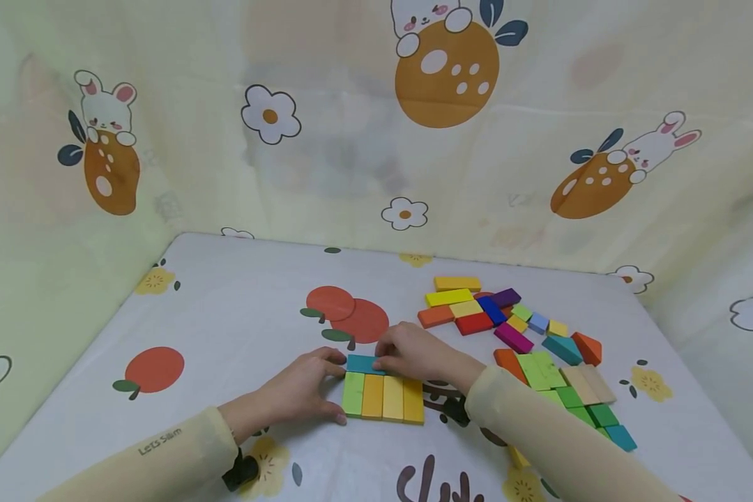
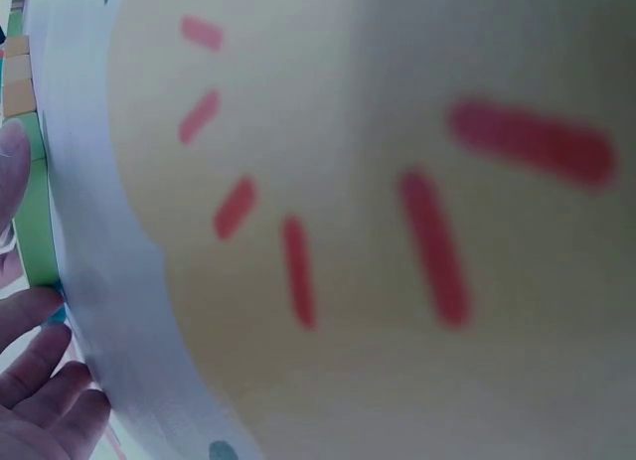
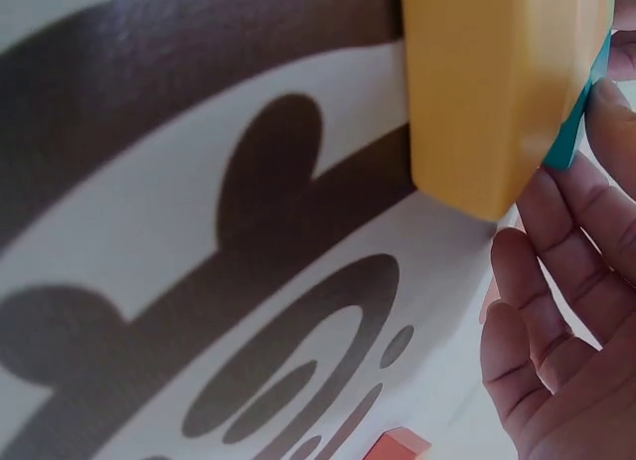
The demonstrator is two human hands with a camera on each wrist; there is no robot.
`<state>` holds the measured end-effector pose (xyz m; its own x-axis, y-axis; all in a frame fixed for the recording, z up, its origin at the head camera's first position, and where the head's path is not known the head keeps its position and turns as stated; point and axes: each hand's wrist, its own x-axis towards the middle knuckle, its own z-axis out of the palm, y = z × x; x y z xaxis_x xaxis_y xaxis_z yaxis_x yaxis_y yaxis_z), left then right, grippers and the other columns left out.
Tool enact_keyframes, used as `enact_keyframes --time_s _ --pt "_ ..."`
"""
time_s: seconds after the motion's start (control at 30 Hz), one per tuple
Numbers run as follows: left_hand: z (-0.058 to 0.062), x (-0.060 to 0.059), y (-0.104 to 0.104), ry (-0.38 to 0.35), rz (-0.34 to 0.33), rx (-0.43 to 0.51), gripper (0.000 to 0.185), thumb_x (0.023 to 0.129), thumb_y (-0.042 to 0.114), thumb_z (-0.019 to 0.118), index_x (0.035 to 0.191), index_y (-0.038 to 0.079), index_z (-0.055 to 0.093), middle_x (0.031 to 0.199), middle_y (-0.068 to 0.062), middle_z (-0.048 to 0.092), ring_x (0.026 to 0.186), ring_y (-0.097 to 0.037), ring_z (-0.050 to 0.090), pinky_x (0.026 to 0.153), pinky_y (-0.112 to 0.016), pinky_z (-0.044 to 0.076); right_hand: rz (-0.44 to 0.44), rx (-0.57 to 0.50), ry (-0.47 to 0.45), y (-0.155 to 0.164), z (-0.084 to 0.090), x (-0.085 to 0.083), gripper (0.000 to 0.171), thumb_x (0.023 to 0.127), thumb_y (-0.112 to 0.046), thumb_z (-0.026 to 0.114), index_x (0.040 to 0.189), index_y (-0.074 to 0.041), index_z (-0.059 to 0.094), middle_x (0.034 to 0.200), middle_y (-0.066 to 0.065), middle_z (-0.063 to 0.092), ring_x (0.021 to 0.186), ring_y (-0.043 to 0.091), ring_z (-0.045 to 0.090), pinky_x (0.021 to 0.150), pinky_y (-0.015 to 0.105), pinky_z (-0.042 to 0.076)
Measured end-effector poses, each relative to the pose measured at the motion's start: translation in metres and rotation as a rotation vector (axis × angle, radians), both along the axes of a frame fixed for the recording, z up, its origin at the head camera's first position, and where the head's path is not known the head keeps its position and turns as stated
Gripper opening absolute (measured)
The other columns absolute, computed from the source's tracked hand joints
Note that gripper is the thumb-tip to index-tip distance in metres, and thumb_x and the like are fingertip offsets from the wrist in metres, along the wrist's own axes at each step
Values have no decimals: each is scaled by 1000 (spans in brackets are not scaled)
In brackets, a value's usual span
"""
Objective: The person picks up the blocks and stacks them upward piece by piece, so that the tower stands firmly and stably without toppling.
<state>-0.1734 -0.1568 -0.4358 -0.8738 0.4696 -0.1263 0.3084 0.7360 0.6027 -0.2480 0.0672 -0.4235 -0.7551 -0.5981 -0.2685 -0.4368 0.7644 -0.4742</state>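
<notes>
Four upright-lying blocks form a side-by-side row on the cloth: a light green block at left, then yellow and tan-yellow blocks. Across the far ends of the row's left half lies a teal block. My right hand pinches this teal block at its right end, thumb on the near side. At the row's left edge, my left hand has its fingers against the teal block's left end and its thumb by the green block's near corner. The right wrist view shows the yellow end block up close.
Several loose coloured blocks lie at the back right. Green, wooden and teal blocks lie in a group beyond the right forearm, partly hidden by the sleeve. A printed cloth covers the table, and patterned curtains stand behind and at both sides.
</notes>
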Motion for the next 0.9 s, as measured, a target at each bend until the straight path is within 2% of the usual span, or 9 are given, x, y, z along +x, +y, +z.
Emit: enact_keyframes --time_s 0.37,0.43,0.53,0.7,0.9 --pt "2 0 1 -1 7 -24 67 71 32 95 124 -1 71 141 -16 59 132 -33 54 113 -50 47 13 -14 -12 1 1 0 16 93 -24 76 105 -14 77 91 -6 69 90 14 57 85 31 56" --pt "3 -1 0 2 19 -24 71 69 34 96 125 -2 69 140 -16 59 132 -34 54 113 -50 47 19 -12 -11 1 1 -1 15 93 -24 76 105 -14 77 91 -6 69 90 14 57 85 31 56" --pt "4 -2 1 2 37 -14 88 65 36 98 133 -4 60 142 -17 57 134 -34 52 115 -50 45 27 -10 -5 2 1 -1 15 93 -24 76 105 -14 77 91 -6 69 90 14 57 85 32 57" --pt "4 -5 3 -26 -2 -33 115 61 43 99 150 -2 41 152 -18 46 143 -35 42 119 -52 40 33 -7 12 3 0 0 16 93 -24 76 106 -13 76 92 -5 69 91 14 57 86 32 57" --pt "6 -6 6 -24 -39 -74 110 64 42 97 150 -2 43 155 -20 41 145 -37 37 119 -52 40 38 -5 21 3 -1 1 16 93 -24 76 105 -13 76 92 -5 69 91 15 57 86 32 56"
